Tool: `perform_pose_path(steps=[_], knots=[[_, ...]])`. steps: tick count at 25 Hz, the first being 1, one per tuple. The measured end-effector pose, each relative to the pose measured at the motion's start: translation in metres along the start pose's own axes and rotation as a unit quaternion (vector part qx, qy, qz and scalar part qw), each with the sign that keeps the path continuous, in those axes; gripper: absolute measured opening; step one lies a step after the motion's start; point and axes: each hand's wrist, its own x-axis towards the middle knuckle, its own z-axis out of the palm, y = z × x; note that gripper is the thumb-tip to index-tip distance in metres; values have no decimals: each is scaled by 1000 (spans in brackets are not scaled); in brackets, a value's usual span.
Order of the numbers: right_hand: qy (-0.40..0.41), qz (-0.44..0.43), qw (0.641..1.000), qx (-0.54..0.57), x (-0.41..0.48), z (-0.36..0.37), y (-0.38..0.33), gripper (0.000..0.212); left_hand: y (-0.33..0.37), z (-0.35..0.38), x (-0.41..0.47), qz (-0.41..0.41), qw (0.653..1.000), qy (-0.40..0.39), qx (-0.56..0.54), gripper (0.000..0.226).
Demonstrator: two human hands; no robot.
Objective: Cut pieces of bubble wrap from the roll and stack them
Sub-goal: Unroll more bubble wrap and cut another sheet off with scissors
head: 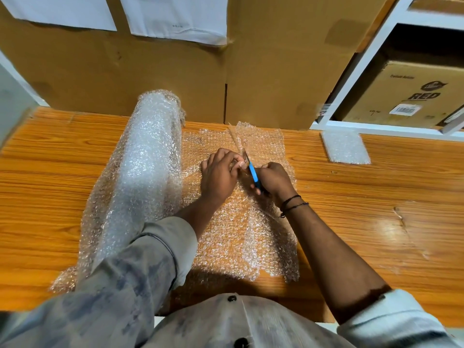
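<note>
The orange wood-grain bench (pixel 351 197) fills most of the view. Tall brown cardboard boxes (pixel 175 79) stand along its far edge with white paper sheets (pixel 175 18) stuck on them. To the right of them is a white shelf rack (pixel 364 71) holding a carton printed "RED" (pixel 414 94).

The bubble wrap roll (pixel 148 159) lies left of the bench's middle, running from the far edge towards the near edge. Its unrolled sheet (pixel 226 222) spreads flat to the right of it, reaching from the boxes to near the front edge.

A small stack of cut pieces (pixel 346 146) sits well apart, at the far right edge of the bench below the rack.

Both hands work on the sheet at mid-bench. The left hand (pixel 218 177) rests on the wrap, its curled fingers pinching the sheet just beside the blades. The right hand (pixel 275 179), with black threads (pixel 292 203) round its wrist, is clenched round the blue-handled scissors (pixel 253 173), whose blades point towards the far edge and bite into the sheet.
</note>
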Motion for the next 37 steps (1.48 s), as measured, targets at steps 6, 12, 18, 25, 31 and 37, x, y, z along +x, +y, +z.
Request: perform_pose_path(steps=[6,12,18,25,31,37], knots=[[-24,-11,999,33,7,2,-3,50,-1,2,0,1,1000,-4,1,25],[6,-28,1000,-10,14,5,-10,27,-1,1,-1,4,1000,-4,-5,25],[-18,-22,1000,3,22,0,-16,29,3,-1,1,7,1000,-8,-3,24],[33,-18,999,-29,29,5,-23,20,4,-3,0,2,1000,-5,-6,17],[22,-7,1000,-1,39,-1,-22,23,4,-2,0,6,1000,-3,-13,13],[4,-15,1000,-8,41,4,-31,28,2,-1,-1,5,1000,-9,-6,13]])
